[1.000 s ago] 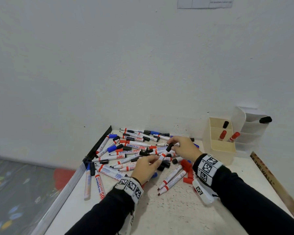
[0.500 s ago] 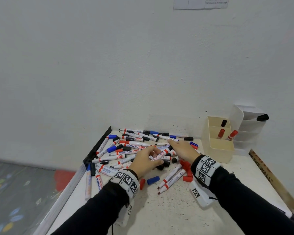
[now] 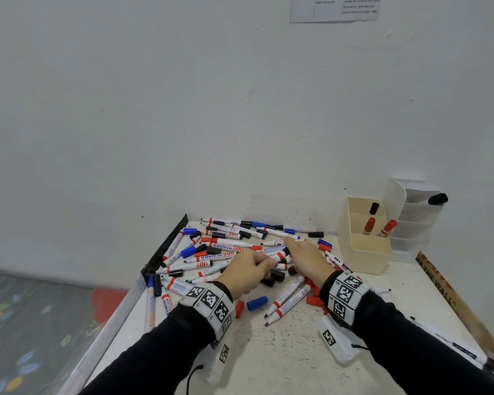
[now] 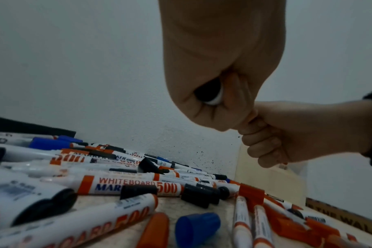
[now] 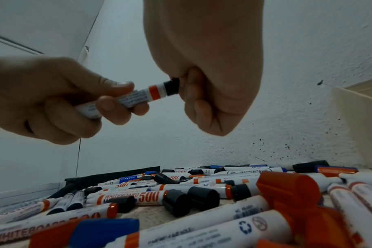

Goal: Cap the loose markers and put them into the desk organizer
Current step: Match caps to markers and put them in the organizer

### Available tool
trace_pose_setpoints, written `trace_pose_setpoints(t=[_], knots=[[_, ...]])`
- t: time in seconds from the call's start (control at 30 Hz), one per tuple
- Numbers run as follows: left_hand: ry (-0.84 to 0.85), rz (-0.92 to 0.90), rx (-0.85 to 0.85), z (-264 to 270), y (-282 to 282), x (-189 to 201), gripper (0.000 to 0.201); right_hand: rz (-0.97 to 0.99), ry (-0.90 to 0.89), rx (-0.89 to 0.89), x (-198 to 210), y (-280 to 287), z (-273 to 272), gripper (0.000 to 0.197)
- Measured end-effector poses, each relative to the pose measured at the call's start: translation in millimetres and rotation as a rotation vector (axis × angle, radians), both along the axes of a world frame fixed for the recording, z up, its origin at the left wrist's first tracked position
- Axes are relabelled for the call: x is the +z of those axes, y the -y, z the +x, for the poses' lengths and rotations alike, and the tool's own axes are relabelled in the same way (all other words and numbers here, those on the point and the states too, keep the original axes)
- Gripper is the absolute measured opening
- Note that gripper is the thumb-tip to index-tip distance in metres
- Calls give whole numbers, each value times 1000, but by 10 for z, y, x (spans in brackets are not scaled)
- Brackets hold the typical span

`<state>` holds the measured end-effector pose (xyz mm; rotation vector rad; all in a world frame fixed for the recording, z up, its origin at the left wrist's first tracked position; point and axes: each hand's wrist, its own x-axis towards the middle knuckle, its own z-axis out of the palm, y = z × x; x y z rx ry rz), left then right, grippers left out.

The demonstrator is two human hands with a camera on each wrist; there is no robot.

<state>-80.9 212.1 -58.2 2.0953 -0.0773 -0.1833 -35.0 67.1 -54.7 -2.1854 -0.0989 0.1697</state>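
Held above the pile, the whiteboard marker (image 5: 125,99) lies nearly level, its long axis running from the left hand (image 3: 247,273) toward the right hand (image 3: 307,259), capped end pointing to about 2 o'clock in the head view. The left hand's fingers (image 5: 108,102) are curled round the white barrel; the right hand's fingers (image 5: 193,94) are clamped on the black cap (image 5: 171,87) at the marker's tip, next to an orange band. Below them the loose markers (image 3: 226,248) lie scattered at mixed angles, too many and too overlapped to count. One loose blue cap (image 3: 257,303) lies at 6 o'clock of the hands, with several black caps (image 3: 275,276) just beside them. At 2 o'clock stands the cream desk organizer (image 3: 365,248), holding three capped markers: two red, one black. A white organizer (image 3: 411,220) behind it holds one black-capped marker. The surface (image 3: 285,354) is white, ink-speckled, set against a white wall (image 3: 211,109).
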Motion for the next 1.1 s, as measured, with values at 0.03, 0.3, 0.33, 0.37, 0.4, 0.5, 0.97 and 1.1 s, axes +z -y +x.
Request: trace_pose_setpoints(t=[0.03, 0.3, 0.33, 0.37, 0.4, 0.5, 0.97, 1.1], knots=[[-61, -68, 4, -8, 6, 9, 27, 19, 15, -3, 4, 7, -13, 43], [-389, -467, -28, -53, 62, 112, 28, 272, 61, 59, -46, 94, -61, 44], [-410, -485, -30, -52, 66, 121, 28, 275, 63, 76, -59, 110, -49, 43], [-424, -491, -39, -44, 64, 122, 28, 272, 66, 100, -74, 129, -35, 43], [-430, -488, -51, -39, 66, 125, 28, 257, 69, 124, -81, 147, -25, 43], [-378, -453, -70, -13, 104, 86, 27, 182, 109, 168, -69, 205, 2, 41], [-164, 501, -127, 170, 210, -234, 26, 67, 385, -137, 316, 951, 359, 25], [-223, 605, -182, 195, 201, -299, 29, 77, 514, -338, 432, 1224, 567, 24]])
